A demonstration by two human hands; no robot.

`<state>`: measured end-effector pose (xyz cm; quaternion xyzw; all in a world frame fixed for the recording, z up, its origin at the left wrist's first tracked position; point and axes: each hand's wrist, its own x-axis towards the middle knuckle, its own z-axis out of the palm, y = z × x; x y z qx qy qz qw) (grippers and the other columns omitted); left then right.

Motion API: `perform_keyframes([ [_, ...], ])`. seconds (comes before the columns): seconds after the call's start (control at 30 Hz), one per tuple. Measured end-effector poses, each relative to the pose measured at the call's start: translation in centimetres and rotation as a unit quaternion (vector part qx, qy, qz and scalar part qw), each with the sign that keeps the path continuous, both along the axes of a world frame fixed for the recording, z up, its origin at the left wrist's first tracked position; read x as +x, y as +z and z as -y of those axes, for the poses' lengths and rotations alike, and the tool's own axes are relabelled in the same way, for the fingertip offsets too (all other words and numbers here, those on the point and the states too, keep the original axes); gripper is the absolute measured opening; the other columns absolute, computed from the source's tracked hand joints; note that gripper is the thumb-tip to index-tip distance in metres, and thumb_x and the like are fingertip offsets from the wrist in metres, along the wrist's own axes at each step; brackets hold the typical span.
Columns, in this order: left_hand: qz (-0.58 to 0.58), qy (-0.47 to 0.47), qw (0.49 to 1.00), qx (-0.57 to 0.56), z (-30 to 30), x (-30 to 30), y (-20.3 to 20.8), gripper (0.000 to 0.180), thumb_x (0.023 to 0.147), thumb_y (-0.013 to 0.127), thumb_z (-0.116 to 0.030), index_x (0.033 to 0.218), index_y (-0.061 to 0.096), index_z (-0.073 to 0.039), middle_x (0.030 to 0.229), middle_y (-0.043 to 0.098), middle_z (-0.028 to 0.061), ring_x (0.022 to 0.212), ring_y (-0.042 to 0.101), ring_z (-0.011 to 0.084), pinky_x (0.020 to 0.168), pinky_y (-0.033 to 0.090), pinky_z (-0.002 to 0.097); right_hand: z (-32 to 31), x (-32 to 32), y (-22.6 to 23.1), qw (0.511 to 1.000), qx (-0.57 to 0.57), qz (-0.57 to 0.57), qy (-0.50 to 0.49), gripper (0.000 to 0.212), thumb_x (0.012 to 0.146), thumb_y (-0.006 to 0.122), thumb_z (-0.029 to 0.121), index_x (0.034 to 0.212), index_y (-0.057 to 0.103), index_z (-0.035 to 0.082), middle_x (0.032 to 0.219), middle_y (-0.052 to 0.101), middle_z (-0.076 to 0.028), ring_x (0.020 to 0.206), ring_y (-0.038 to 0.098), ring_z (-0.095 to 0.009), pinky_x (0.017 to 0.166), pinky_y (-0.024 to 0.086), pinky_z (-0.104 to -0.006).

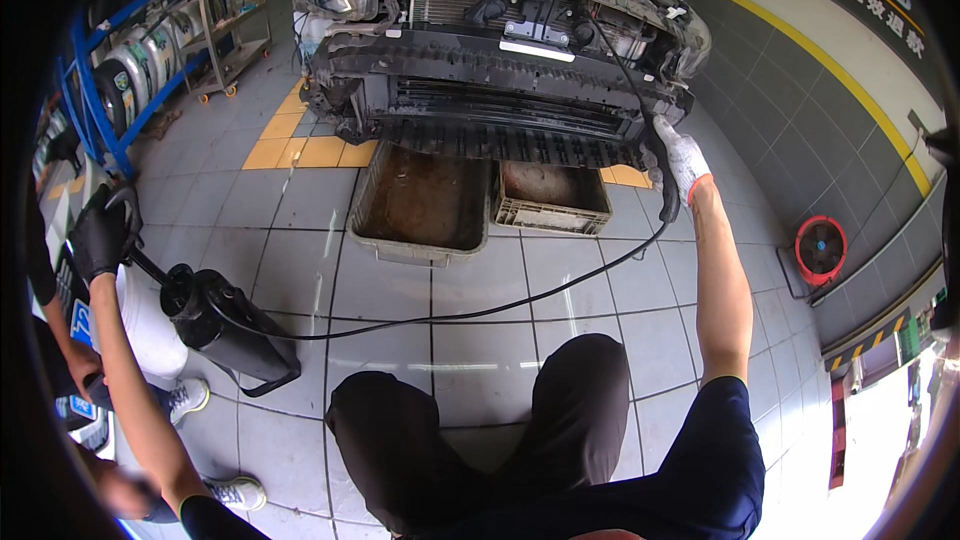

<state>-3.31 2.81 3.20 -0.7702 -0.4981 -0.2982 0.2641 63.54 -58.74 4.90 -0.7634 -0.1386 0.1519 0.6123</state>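
My left hand [98,235], in a black glove, is closed round the pump handle [124,208] of a black pump sprayer [240,325]. The sprayer's tank leans on the floor at the left. From it a thin black hose [480,315] runs across the tiles to a spray grip [668,198]. My right hand [684,160], in a white glove with an orange cuff, grips this and points its thin wand [622,65] up at the car front [500,65]. The bumper cover is off, so the radiator and black crossbar show. Whether liquid comes out is too small to tell.
Under the car front stand a grey tub [418,248] and a plastic crate [553,221]. A white bucket [148,325] is beside the sprayer. Another person's hand [85,360] and shoes [236,492] show at left. Behind are a wheeled cart [235,40], a tyre rack, and a red fan [821,250] at right.
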Motion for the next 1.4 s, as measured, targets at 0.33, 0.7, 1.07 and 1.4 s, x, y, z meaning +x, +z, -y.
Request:
perform_keyframes([
  [0.33,0.006,0.005,1.000,-0.023,-1.0,-0.4,-0.4,0.045,0.099,0.072,-0.036,0.140,0.076,-0.020,0.123,0.078,0.0212,0.111,0.076,0.0429,0.096,0.061,0.0523,-1.0,-2.9,-6.9,0.998,-0.036,-0.016,-0.055,0.053,0.110,0.064,0.054,0.088,0.064,0.006,0.061,0.057,-0.002,0.045,0.052,-0.018,0.043,0.042,-0.0360],
  [0.7,0.005,-0.003,1.000,-0.023,-2.2,-0.9,-0.8,0.047,0.099,0.070,-0.037,0.143,0.075,-0.019,0.124,0.077,0.0224,0.112,0.075,0.0438,0.096,0.060,0.0530,-5.1,1.7,-8.9,0.996,0.055,-0.073,0.004,0.059,0.110,0.059,0.063,0.091,0.065,0.007,0.065,0.058,-0.003,0.047,0.051,-0.020,0.046,0.043,-0.0366],
  [1.07,0.030,0.014,0.999,-0.034,-0.2,0.3,-0.3,0.052,0.091,0.080,-0.022,0.142,0.075,-0.011,0.124,0.079,0.0215,0.112,0.077,0.0397,0.099,0.061,0.0460,-3.2,6.5,-10.9,0.933,0.181,-0.254,0.177,0.068,0.107,0.056,0.073,0.106,0.063,0.005,0.073,0.053,0.003,0.050,0.045,-0.009,0.045,0.039,-0.0256],
  [1.4,-0.012,-0.012,1.000,-0.005,-3.6,-1.6,-1.5,0.045,0.101,0.070,-0.037,0.142,0.074,-0.017,0.119,0.078,0.0224,0.109,0.076,0.0441,0.092,0.061,0.0532,-0.7,3.5,0.6,0.993,-0.042,-0.075,0.078,0.050,0.111,0.061,0.055,0.091,0.061,0.009,0.065,0.056,-0.001,0.042,0.047,-0.013,0.037,0.038,-0.0286],
])
